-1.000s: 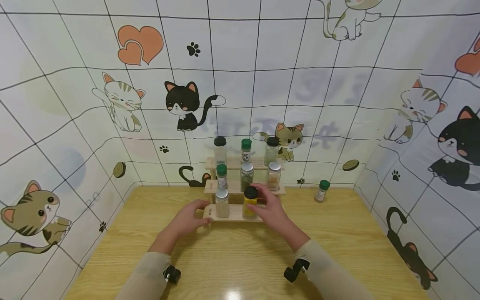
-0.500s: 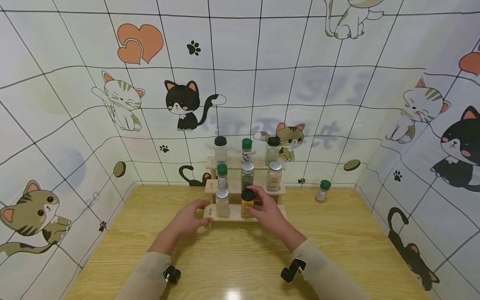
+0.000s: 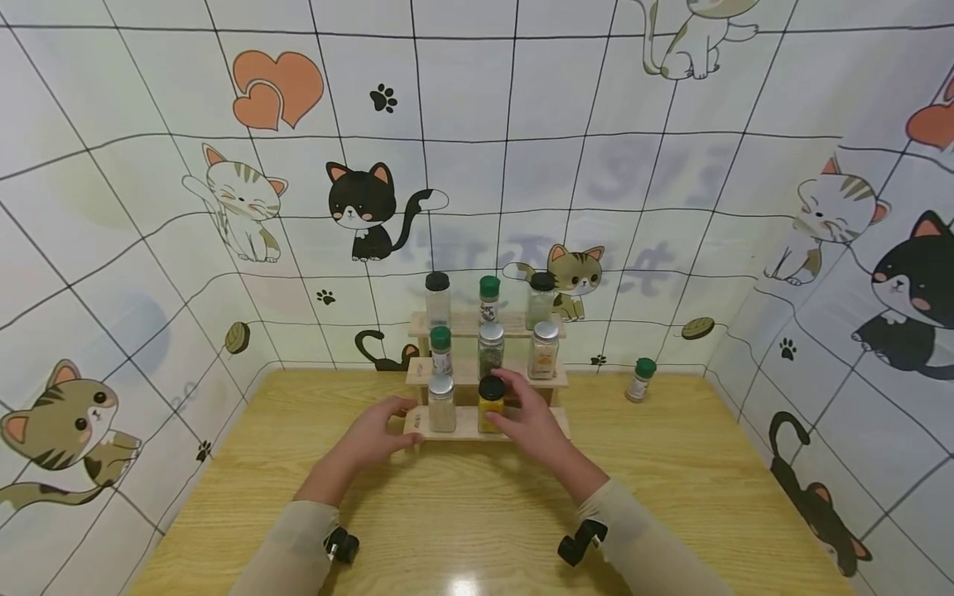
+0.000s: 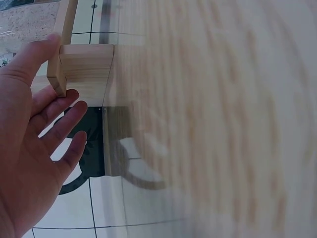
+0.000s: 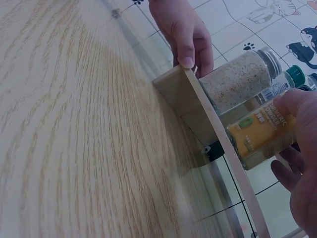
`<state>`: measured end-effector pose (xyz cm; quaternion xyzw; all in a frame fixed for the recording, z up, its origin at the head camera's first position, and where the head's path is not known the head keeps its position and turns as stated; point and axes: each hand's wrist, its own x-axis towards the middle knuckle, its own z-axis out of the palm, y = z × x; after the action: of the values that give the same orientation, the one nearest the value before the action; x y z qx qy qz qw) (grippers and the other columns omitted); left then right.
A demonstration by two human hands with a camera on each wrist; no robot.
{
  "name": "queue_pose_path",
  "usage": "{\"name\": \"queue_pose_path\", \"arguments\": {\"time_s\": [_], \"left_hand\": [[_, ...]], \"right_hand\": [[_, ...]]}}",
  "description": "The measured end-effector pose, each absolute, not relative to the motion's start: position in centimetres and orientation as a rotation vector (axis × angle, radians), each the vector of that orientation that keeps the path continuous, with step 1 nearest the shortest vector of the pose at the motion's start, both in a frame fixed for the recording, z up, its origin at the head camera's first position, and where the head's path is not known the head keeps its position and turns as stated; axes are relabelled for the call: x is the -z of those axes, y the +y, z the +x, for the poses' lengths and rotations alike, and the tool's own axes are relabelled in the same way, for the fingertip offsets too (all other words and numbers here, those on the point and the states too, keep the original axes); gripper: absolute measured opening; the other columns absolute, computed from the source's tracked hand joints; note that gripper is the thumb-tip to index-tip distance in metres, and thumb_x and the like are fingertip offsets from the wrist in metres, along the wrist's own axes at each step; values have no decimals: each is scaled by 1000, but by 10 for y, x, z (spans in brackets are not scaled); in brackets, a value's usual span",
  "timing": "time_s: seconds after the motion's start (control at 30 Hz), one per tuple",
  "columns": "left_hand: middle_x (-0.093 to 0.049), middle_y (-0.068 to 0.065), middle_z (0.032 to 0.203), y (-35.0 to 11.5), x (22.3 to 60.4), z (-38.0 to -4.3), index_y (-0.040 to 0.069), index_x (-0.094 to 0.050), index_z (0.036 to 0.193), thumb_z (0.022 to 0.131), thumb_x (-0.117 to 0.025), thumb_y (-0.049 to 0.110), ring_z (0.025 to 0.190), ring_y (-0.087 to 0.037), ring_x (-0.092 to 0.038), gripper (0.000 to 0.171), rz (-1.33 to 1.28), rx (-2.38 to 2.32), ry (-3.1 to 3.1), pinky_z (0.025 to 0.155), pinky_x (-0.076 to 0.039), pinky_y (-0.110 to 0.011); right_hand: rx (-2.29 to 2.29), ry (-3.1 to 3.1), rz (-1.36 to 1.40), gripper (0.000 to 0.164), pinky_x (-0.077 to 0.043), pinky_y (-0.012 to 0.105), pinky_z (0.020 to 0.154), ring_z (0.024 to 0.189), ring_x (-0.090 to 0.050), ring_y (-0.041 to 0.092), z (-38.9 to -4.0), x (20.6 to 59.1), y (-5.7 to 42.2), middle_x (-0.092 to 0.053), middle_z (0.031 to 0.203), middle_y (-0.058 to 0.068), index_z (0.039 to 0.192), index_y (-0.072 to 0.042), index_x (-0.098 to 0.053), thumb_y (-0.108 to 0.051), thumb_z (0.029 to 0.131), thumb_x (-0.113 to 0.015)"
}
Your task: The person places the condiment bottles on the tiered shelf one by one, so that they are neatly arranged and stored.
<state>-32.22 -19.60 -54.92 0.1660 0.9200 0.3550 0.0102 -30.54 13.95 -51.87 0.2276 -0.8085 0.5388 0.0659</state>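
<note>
A three-tier wooden spice rack [image 3: 467,424] stands against the back wall. My left hand [image 3: 373,434] holds the left end of its bottom shelf, thumb on the front edge of the board [image 4: 63,29] and a fingertip at its end. My right hand [image 3: 538,424] grips a black-capped jar of yellow turmeric powder [image 5: 257,131], thumb in front and fingers behind. The turmeric jar is upright over the middle of the bottom shelf, its base right at the board. To its left stands a silver-capped jar with pale grainy contents [image 3: 442,410].
The middle tier bears a green-capped jar [image 3: 441,352] and two silver-capped jars, one dark [image 3: 491,352], one orange-flecked [image 3: 545,354]. Several more jars line the top tier [image 3: 464,323]. A small green-capped jar [image 3: 639,382] stands apart on the table [image 3: 447,513], to the right.
My right hand has shifted slightly left with the turmeric jar, along the bottom shelf, mostly in the first half second. The left hand stays at the rack's end.
</note>
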Motion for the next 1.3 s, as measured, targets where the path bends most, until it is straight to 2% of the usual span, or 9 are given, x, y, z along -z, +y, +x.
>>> {"name": "queue_pose_path", "arguments": {"time_s": [0.17, 0.3, 0.37, 0.57, 0.67, 0.83, 0.93, 1.1, 1.3], "left_hand": [[-68, -5, 146, -198, 549, -323, 12, -67, 150, 95, -91, 38, 134, -33, -64, 65, 530, -1110, 2865, 115, -49, -60], [-70, -7, 144, -199, 548, -324, 11, -68, 147, 93, -92, 39, 132, -34, -66, 65, 546, -1098, 2876, 114, -50, -61], [-70, -8, 143, -198, 548, -324, 10, -69, 146, 92, -93, 40, 130, -35, -66, 66, 545, -1093, 2879, 113, -51, -61], [-70, -10, 144, -197, 547, -325, 9, -69, 146, 92, -93, 41, 131, -35, -66, 68, 521, -1074, 2889, 114, -51, -61], [-70, -10, 143, -196, 546, -325, 9, -69, 146, 91, -94, 41, 131, -35, -66, 68, 514, -1072, 2890, 114, -50, -60], [-71, -11, 142, -196, 546, -326, 7, -70, 145, 91, -94, 40, 130, -35, -67, 67, 522, -1074, 2892, 113, -51, -61], [-71, -11, 142, -196, 546, -326, 8, -69, 145, 92, -94, 39, 130, -35, -66, 67, 505, -1083, 2886, 115, -50, -60], [-70, -11, 143, -195, 547, -328, 8, -68, 147, 93, -93, 38, 132, -35, -66, 66, 504, -1086, 2887, 117, -49, -60], [-70, -10, 143, -196, 548, -327, 8, -68, 147, 92, -94, 37, 132, -35, -66, 67, 506, -1089, 2875, 116, -49, -60]], "right_hand": [[-1625, -2388, 625, 72, -52, 62, 112, 135, -60, 37, -301, 519, 148, -59, 150, 9, 161, -22, -53, -18, 98, -89], [-1606, -2385, 540, 66, -55, 57, 108, 132, -63, 35, -295, 520, 164, -62, 145, 8, 157, -22, -55, -17, 100, -87], [-1580, -2382, 513, 63, -56, 56, 108, 130, -64, 33, -292, 521, 174, -62, 143, 8, 156, -19, -56, -13, 100, -85], [-1502, -2295, 475, 55, -54, 61, 106, 126, -65, 39, -289, 520, 214, -64, 137, 19, 149, -4, -58, -4, 100, -82], [-1449, -2288, 400, 50, -56, 56, 105, 124, -67, 37, -288, 518, 236, -64, 137, 19, 146, -4, -58, -7, 102, -82], [-1374, -2300, 267, 46, -56, 34, 103, 123, -66, 33, -288, 520, 271, -64, 136, 14, 146, -6, -59, -11, 105, -79], [-1342, -2262, 211, 44, -56, 26, 100, 120, -65, 26, -293, 524, 292, -64, 134, 12, 145, -3, -59, -10, 106, -78], [-1305, -2175, 49, 43, -49, 14, 95, 117, -62, 24, -303, 529, 320, -63, 132, 17, 144, 2, -58, -10, 107, -75], [-1249, -2135, -158, 52, -45, 21, 97, 123, -57, 28, -316, 540, 343, -58, 139, 17, 150, -1, -55, -20, 107, -78]]}}
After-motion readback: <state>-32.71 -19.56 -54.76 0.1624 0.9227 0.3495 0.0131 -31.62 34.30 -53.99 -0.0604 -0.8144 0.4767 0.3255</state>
